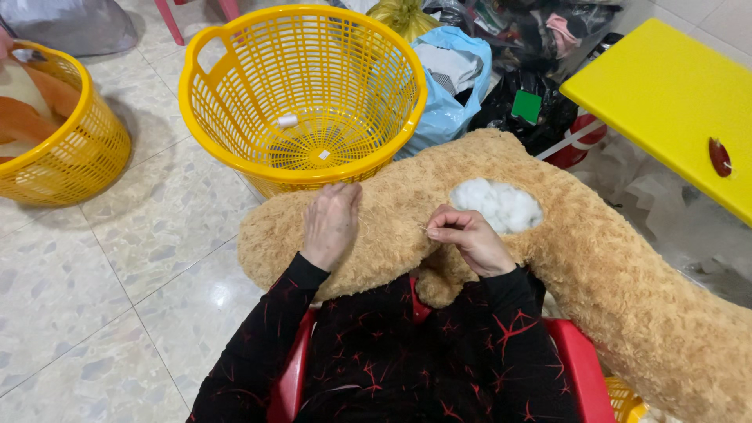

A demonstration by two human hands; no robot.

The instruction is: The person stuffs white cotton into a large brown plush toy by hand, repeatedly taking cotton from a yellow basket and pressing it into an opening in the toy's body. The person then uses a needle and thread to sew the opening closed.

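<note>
Tan plush toy (595,266) under both hands, long axis running lower right. Left hand (330,223) flat, open on it; right hand (468,237) pinched, maybe on needle.

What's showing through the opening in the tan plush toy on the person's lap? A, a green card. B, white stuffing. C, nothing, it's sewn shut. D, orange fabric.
B: white stuffing fills the oval opening in the tan plush toy, just beside the right hand.
</note>
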